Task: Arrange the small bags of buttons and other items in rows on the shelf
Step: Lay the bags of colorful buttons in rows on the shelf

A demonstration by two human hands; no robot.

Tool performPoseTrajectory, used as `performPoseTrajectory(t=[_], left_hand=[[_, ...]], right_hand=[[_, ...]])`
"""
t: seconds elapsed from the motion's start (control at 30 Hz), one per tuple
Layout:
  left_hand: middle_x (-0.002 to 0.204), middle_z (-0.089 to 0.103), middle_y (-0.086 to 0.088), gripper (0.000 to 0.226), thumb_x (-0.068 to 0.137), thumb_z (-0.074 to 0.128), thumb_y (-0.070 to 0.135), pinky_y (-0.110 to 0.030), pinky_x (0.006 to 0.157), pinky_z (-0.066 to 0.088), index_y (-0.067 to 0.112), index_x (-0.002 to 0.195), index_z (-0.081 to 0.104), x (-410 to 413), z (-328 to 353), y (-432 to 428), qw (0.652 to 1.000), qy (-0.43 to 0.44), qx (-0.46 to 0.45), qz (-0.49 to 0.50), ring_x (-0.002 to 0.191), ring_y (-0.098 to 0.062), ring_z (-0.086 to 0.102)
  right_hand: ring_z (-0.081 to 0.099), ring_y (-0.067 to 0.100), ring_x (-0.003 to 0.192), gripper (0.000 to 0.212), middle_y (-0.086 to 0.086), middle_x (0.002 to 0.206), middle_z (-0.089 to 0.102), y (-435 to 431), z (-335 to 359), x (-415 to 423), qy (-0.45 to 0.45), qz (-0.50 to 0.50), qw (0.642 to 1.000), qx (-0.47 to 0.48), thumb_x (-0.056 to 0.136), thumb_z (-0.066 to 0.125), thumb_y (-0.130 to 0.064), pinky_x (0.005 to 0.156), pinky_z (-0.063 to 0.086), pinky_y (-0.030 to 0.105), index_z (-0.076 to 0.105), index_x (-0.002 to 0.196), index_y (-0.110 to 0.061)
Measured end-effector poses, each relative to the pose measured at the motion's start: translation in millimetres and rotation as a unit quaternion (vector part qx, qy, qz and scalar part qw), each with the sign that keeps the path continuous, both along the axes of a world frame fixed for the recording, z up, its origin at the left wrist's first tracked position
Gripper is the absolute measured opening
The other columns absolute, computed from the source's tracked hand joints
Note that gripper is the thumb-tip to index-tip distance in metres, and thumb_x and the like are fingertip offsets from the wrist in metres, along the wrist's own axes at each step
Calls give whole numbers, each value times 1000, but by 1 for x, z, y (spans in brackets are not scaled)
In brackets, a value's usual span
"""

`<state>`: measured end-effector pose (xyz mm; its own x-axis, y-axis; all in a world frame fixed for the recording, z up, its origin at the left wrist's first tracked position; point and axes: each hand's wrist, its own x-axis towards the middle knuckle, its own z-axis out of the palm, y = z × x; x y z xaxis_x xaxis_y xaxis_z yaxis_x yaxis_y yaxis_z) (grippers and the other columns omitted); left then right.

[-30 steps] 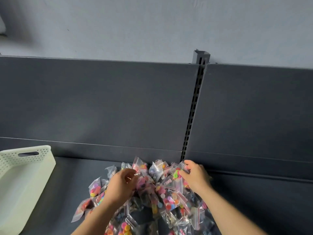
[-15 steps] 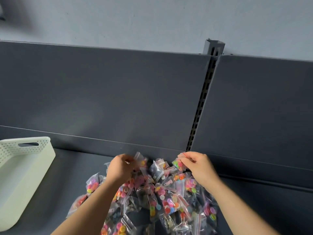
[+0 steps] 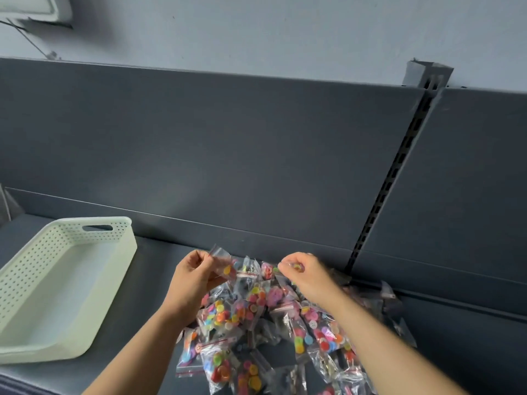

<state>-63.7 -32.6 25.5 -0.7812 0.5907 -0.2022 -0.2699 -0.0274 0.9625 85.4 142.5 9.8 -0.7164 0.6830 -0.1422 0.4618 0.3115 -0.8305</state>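
Note:
A loose heap of small clear bags of coloured buttons [image 3: 256,317] lies on the dark grey shelf [image 3: 151,280], against its back panel. My left hand [image 3: 194,277] pinches the top of one clear bag [image 3: 224,262] and holds it above the heap's far edge. My right hand [image 3: 306,275] has its fingers curled round another small bag of buttons [image 3: 295,266], lifted just over the pile. Both forearms reach in from the bottom of the view and hide part of the heap.
A cream perforated basket [image 3: 57,280] with a handle slot stands on the shelf at the left, nothing inside it. A slotted upright [image 3: 393,178] runs down the back panel right of the heap. A grey wall rises behind.
The view has swung left and down, bringing the basket closer. Both hands have lifted their bags up off the heap, and the left hand's bag now hangs free.

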Motion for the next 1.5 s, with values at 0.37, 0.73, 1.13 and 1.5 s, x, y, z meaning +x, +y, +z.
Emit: performPoseTrajectory(t=[0.37, 0.73, 1.13, 1.5], left_hand=[[91, 73, -9, 11, 82, 73, 19, -26, 64, 55, 14, 92, 70, -15, -10, 3, 971, 130, -173, -107, 69, -17, 63], [100, 71, 15, 27, 82, 61, 51, -27, 75, 53, 38, 104, 71, 3, -27, 52, 741, 484, -357, -298, 91, -14, 66], [71, 73, -1, 32, 75, 75, 35, -31, 74, 54, 4, 77, 67, 7, 13, 33, 961, 194, -63, -187, 68, -13, 66], [86, 67, -8, 17, 93, 44, -5, -25, 50, 48, 8, 98, 55, 143, 25, 64, 932, 115, -15, -344, 65, -19, 62]], right_hand=[[67, 16, 77, 11, -11, 75, 71, -12, -21, -51, -154, -85, 981, 79, 71, 71, -35, 75, 57, 32, 73, 74, -24], [55, 9, 68, 11, -6, 79, 65, -7, 22, 11, 27, -160, 982, -95, 76, 76, -23, 60, 42, 23, 67, 79, -18], [54, 8, 62, 29, -5, 72, 67, -36, 37, 72, 149, -191, 956, -165, 68, 79, -37, 68, 45, 25, 74, 89, -18], [65, 23, 81, 31, 13, 98, 73, -39, 52, 191, 263, -259, 915, -164, 78, 72, -1, 54, 33, 23, 65, 106, -12]])
